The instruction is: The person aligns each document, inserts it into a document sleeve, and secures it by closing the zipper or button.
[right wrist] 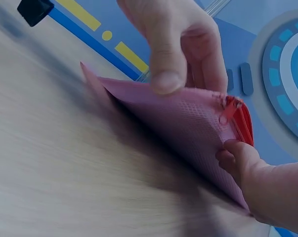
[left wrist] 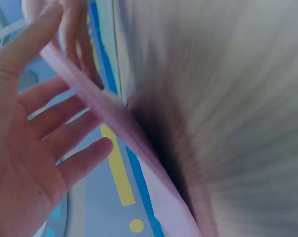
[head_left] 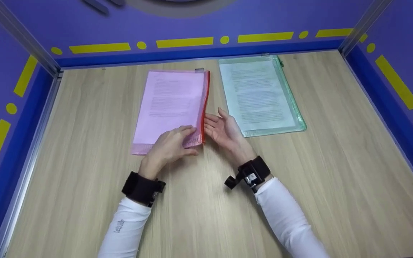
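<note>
A pink mesh zip folder (head_left: 172, 104) with a red zipper edge lies on the table, a printed sheet showing through it. Its near right corner bends up off the tabletop. My left hand (head_left: 172, 145) is over that corner, fingers extended across the top face and thumb held apart. In the left wrist view the left palm (left wrist: 35, 143) faces the folder's edge. My right hand (head_left: 228, 134) is at the zipper side, palm turned up, fingers reaching to the raised edge. The right wrist view has the right fingers (right wrist: 230, 155) touching the folder near the red zipper pull (right wrist: 230, 111).
A green zip folder (head_left: 262, 95) with a printed sheet inside lies to the right of the pink one, close to my right hand. Blue panels with yellow marks (head_left: 185, 42) wall the wooden table (head_left: 335, 172) at the back and sides.
</note>
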The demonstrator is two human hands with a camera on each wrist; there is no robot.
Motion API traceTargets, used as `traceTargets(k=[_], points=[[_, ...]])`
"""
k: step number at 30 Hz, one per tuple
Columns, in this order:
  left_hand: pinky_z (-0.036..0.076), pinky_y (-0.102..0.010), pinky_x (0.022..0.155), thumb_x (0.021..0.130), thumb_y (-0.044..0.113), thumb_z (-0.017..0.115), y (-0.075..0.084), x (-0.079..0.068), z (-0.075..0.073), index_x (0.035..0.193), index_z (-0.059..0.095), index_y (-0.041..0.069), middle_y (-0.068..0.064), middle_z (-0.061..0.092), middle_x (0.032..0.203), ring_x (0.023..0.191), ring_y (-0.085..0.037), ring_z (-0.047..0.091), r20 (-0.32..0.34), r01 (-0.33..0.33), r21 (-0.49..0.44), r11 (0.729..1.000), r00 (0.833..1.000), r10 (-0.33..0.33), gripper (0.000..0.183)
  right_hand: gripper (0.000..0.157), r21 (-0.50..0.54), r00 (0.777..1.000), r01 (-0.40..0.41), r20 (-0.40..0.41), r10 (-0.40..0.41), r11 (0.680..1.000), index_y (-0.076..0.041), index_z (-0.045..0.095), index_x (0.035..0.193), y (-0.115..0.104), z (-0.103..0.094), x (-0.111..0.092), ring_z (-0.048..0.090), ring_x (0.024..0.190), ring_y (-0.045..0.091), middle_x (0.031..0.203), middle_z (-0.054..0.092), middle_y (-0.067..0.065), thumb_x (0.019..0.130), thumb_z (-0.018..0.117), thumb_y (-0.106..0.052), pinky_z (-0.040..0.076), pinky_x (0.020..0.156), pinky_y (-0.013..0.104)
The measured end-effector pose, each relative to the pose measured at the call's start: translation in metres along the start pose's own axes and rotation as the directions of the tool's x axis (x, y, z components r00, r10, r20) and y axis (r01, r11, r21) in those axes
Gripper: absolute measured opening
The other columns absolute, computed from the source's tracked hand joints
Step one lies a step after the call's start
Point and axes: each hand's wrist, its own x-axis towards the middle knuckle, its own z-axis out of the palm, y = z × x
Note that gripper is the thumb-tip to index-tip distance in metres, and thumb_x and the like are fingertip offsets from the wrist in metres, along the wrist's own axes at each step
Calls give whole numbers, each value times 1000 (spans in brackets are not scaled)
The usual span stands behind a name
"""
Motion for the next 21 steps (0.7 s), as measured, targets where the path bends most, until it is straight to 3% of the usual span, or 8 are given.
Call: traceTargets(k=[2,4,10,13,17,21], points=[[46,-44,109,83,29,80,1,3,2,140,56,7,-15,58,143,130,-33,57,-23,-17,14,1000,1000,17,65,68,11,1000,11,6,-11,1000,5,20,154,-2,0,0,51,118,23,162,22,23,107,27,-43,55,88,22],[48,-44,107,87,24,76,2,5,3,137,58,5,-16,61,139,127,-33,60,-65,-34,18,999,997,35,57,67,20,1000,17,13,-17,1000,5,19,154,-3,-1,0,51,118,24,162,20,24,108,27,-43,56,86,22],[55,-43,95,94,14,64,4,11,3,127,66,5,-13,71,123,110,-30,70,-198,-91,34,995,976,95,35,67,36,1000,24,19,-24,999,6,16,155,-8,-3,-2,32,146,31,163,19,25,108,27,-41,56,89,24],[57,-42,89,94,9,61,3,13,2,123,69,5,-13,74,116,102,-30,73,-254,-98,24,995,962,100,30,67,8,999,31,13,-31,999,7,16,155,-9,-3,-3,26,151,32,162,20,25,108,27,-41,50,104,28],[58,-42,85,93,3,60,2,16,2,118,72,5,-14,76,109,96,-30,74,-317,-97,1,995,944,92,27,66,-94,997,69,-14,-71,993,8,18,154,-11,-1,-5,28,151,35,161,23,27,108,29,-38,33,120,35],[58,-43,84,93,1,61,0,18,0,113,74,5,-14,76,106,94,-32,74,-365,-87,-31,996,928,69,24,59,-288,987,131,-52,-152,949,10,30,150,-15,-1,-7,40,144,35,155,37,28,108,34,-32,37,118,36]])
